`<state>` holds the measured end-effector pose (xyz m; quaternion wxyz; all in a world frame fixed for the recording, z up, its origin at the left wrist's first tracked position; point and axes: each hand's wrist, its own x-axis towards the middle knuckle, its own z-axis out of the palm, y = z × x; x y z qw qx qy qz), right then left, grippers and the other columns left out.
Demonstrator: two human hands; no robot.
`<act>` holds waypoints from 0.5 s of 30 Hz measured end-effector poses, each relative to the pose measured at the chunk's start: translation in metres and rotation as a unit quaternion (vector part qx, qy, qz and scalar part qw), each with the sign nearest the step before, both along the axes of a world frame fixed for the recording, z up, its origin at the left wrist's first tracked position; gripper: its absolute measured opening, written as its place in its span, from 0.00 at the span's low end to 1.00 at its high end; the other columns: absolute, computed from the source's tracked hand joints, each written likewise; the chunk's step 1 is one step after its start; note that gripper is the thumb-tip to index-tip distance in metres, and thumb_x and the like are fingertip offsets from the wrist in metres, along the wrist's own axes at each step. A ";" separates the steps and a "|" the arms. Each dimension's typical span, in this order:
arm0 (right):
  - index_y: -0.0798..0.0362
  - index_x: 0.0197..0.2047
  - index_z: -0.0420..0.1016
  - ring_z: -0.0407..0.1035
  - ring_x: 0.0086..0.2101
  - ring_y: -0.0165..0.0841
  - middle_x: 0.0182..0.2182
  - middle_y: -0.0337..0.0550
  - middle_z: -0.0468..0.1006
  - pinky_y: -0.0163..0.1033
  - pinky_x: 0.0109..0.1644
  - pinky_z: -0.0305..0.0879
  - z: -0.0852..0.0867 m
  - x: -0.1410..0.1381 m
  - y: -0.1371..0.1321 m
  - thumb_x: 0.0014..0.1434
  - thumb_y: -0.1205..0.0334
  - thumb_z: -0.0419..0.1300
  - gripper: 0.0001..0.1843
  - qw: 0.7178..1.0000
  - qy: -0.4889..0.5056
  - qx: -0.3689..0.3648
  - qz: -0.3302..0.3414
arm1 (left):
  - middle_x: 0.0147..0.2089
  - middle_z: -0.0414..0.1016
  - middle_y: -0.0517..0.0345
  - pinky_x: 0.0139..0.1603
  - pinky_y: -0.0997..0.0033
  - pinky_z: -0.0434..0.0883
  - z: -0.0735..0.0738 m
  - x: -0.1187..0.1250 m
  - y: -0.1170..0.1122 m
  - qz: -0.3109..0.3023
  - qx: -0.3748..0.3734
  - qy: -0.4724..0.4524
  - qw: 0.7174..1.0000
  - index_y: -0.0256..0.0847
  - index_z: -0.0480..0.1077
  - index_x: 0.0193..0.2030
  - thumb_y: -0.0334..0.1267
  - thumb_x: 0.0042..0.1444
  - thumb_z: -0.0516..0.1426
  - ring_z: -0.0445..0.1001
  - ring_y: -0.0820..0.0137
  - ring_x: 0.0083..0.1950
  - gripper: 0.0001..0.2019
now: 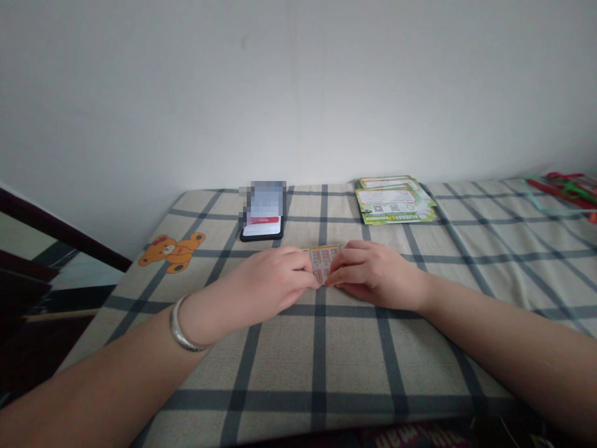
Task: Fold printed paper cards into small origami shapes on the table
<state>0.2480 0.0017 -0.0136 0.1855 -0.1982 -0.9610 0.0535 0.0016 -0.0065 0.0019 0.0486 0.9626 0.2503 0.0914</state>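
A small printed card or paper (pixel 320 264), orange and grey with rows of tiny print, is held between my two hands over the checked cloth. My left hand (pixel 280 274), with a silver bangle (pixel 180 326) on its wrist, pinches the left side. The right side is gripped by my right hand (pixel 368 270), its fingertips close to those of the left. Fingers cover both ends of the card, and the print is too small to read.
A checked cloth (pixel 284 354) covers the surface up to the white wall. Beyond my left hand lies a phone (pixel 263 214). A bear cutout (pixel 173 252) sits at the left edge. Green-and-white printed cards (pixel 392 202) are stacked at the back, and red and green items (pixel 571 190) lie far right.
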 end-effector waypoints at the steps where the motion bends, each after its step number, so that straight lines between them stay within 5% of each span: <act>1: 0.48 0.45 0.78 0.66 0.40 0.34 0.41 0.40 0.79 0.41 0.44 0.64 0.000 0.001 0.000 0.65 0.62 0.53 0.12 1.000 0.000 -0.001 0.000 | 0.42 0.74 0.60 0.51 0.62 0.68 0.000 0.000 0.000 -0.001 -0.002 -0.001 1.000 0.45 0.74 0.44 0.30 0.61 0.54 0.69 0.66 0.48 0.09; 15: 0.47 0.44 0.78 0.65 0.39 0.34 0.40 0.41 0.78 0.41 0.42 0.62 0.000 -0.003 0.001 0.65 0.60 0.54 0.11 1.000 -0.007 0.015 -0.008 | 0.40 0.73 0.56 0.49 0.60 0.69 0.000 0.002 -0.001 -0.016 0.027 0.017 0.999 0.42 0.72 0.42 0.31 0.62 0.52 0.69 0.63 0.48 0.08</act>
